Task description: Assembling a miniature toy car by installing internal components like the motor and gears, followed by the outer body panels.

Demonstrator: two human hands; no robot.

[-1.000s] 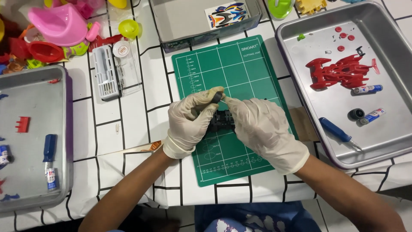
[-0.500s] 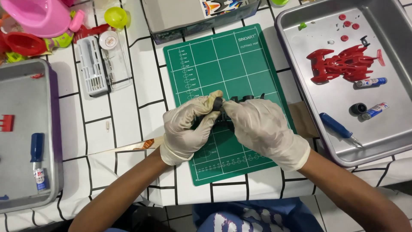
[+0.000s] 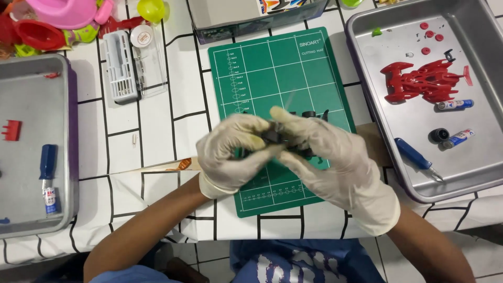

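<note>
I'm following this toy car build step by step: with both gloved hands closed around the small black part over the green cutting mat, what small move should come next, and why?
Probably lower the small black plastic part toward the green cutting mat and open the fingers a little. The gloved left hand and gloved right hand cover most of it, so its seating cannot be checked, and it is held above the mat.

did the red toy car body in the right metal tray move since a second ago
No. The red plastic toy car body lies at the same spot in the grey metal tray, beside the same batteries and red wheels; only the head camera shifted.
</note>
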